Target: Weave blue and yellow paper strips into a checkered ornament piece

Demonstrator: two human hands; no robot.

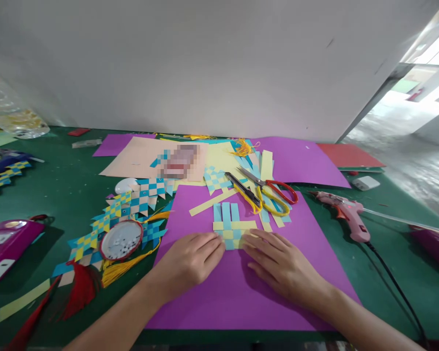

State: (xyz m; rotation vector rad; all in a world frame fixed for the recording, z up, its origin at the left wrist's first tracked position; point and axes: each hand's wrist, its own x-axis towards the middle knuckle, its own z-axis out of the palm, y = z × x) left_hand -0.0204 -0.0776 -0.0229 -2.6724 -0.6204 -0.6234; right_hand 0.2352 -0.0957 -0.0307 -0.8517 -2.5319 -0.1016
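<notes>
A small weave of light blue and pale yellow paper strips [228, 233] lies on a purple sheet [219, 302]. Three blue strip ends point away from me at its far side, beyond a yellow strip laid across. The fingertips of my left hand [192, 258] rest on the weave's left edge, fingers together. My right hand [283, 263] lies over its right edge, fingers slightly apart and pressing the strips' ends. Just past the weave are a loose yellow strip [212, 202], a black and yellow cutter [243, 191] and scissors with red and yellow handles [269, 184].
On the right lies a pink glue gun [346, 212] with its cord. At left, a dish of small beads [121, 240] sits on woven paper pieces, near yellow and red tassels [82, 287]. A purple device [10, 243] lies far left. Behind the sheets stands a wall [205, 68].
</notes>
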